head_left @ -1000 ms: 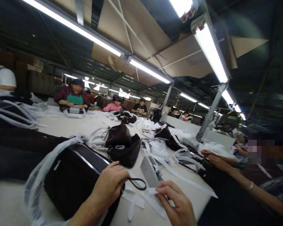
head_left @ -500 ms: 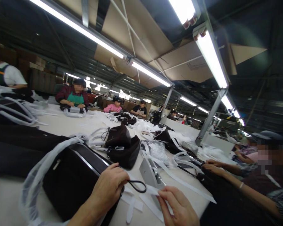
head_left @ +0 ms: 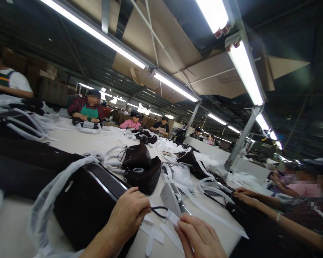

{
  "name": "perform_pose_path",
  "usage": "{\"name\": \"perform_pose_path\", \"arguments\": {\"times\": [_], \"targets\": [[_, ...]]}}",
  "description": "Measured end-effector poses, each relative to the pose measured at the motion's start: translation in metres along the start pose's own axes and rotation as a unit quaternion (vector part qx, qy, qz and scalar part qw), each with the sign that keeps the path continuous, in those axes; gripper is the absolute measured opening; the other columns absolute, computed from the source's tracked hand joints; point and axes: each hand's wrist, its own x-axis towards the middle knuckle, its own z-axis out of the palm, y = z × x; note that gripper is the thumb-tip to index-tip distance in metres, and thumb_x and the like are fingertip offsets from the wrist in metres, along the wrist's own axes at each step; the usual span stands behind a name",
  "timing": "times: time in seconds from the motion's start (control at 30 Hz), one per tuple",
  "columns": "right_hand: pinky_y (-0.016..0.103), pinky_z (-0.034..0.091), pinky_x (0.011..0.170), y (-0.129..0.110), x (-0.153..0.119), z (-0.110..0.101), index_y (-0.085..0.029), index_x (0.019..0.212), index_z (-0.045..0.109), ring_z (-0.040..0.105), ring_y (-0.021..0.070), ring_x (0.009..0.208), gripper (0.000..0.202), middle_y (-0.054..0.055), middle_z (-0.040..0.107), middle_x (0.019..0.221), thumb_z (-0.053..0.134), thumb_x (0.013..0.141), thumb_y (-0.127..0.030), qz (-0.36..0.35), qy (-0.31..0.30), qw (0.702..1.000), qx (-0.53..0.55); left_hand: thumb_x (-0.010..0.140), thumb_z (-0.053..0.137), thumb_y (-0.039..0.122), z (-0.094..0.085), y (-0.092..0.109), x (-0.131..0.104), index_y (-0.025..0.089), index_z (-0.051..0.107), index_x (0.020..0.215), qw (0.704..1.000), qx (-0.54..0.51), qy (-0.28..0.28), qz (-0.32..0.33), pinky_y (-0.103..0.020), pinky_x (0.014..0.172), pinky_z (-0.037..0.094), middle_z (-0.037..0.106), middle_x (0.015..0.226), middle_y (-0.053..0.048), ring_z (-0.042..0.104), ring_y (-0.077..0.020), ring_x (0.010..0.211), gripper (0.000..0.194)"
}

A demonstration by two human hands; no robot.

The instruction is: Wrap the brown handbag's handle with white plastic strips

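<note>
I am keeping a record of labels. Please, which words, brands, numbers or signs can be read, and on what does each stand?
None can be read.
Gray dispenser-like object: a tiny mark, too small to read.
Overhead cardboard: faint printed lines, too blurred to read.
Large black bag: no lettering can be made out.

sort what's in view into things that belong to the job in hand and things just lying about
Seemingly part of the job:
black handbag with white-wrapped handle
black cord loop, at the left hand
small white strip, in the right hand

Seemingly just lying about:
dark bags farther back
crumpled clear plastic
long white strip
</note>
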Motion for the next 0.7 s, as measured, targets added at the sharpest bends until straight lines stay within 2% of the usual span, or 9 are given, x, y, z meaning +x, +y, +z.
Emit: {"name": "perform_pose_path", "arguments": {"times": [0.07,0.13,0.33,0.47,0.53,0.63,0.7], "targets": [[0.029,0.051,0.087,0.004,0.0,-0.001,-0.024,0.102,0.067,0.073,0.0192,0.086,0.013,0.002,0.077,0.098,0.055,0.098,-0.022,-0.029,-0.024,0.999,-0.005,0.089,0.061,0.014,-0.001,-0.001,0.0,0.019,0.062,0.073,1.0,0.0,-0.001,0.001,-0.045,0.106,0.04,0.067,0.076,0.002,0.063,-0.0168,0.078,0.017],[0.025,0.054,0.085,0.008,0.003,0.0,-0.025,0.105,0.068,0.074,0.0189,0.088,0.014,0.002,0.077,0.102,0.056,0.098,-0.024,-0.03,-0.051,0.998,0.022,0.089,0.061,0.013,-0.001,-0.002,-0.001,0.019,0.063,0.074,1.0,-0.004,-0.001,0.004,-0.045,0.106,0.039,0.067,0.077,0.002,0.063,-0.0169,0.079,0.016],[0.014,0.055,0.084,0.012,0.016,0.004,-0.025,0.098,0.069,0.073,0.0144,0.093,0.011,0.003,0.074,0.103,0.058,0.097,-0.023,0.074,-0.117,0.966,0.216,0.089,0.062,0.011,-0.003,-0.008,-0.003,0.02,0.065,0.076,0.999,-0.037,-0.005,0.027,-0.041,0.106,0.037,0.066,0.076,0.003,0.063,-0.0146,0.077,0.016],[0.013,0.054,0.084,0.012,0.026,0.002,-0.027,0.097,0.072,0.074,0.0146,0.091,0.008,0.001,0.076,0.1,0.067,0.091,-0.024,0.118,-0.109,0.944,0.289,0.087,0.066,0.011,-0.006,-0.01,-0.004,0.02,0.065,0.075,0.998,-0.052,-0.024,0.032,-0.04,0.106,0.035,0.066,0.076,0.005,0.062,-0.0132,0.076,0.015],[0.012,0.055,0.079,0.011,0.031,0.001,-0.027,0.095,0.073,0.074,0.0146,0.087,0.009,0.0,0.077,0.096,0.071,0.087,-0.025,0.151,-0.102,0.931,0.317,0.087,0.066,0.011,-0.007,-0.01,-0.004,0.02,0.065,0.075,0.998,-0.054,-0.03,0.033,-0.04,0.106,0.035,0.066,0.077,0.005,0.062,-0.0132,0.077,0.014],[0.012,0.056,0.074,0.009,0.037,0.002,-0.028,0.098,0.076,0.075,0.0152,0.084,0.02,-0.002,0.079,0.094,0.076,0.079,-0.024,0.214,-0.135,0.904,0.345,0.087,0.067,0.012,-0.009,-0.01,-0.003,0.02,0.065,0.076,0.997,-0.058,-0.03,0.035,-0.039,0.107,0.033,0.066,0.078,0.005,0.063,-0.013,0.079,0.014],[0.014,0.056,0.08,0.008,0.039,0.004,-0.03,0.105,0.077,0.075,0.0173,0.091,0.03,-0.001,0.08,0.101,0.078,0.075,-0.023,0.246,-0.173,0.886,0.354,0.087,0.068,0.012,-0.009,-0.01,-0.003,0.02,0.066,0.077,0.997,-0.062,-0.031,0.035,-0.038,0.107,0.033,0.067,0.079,0.005,0.063,-0.0129,0.08,0.013]]}}
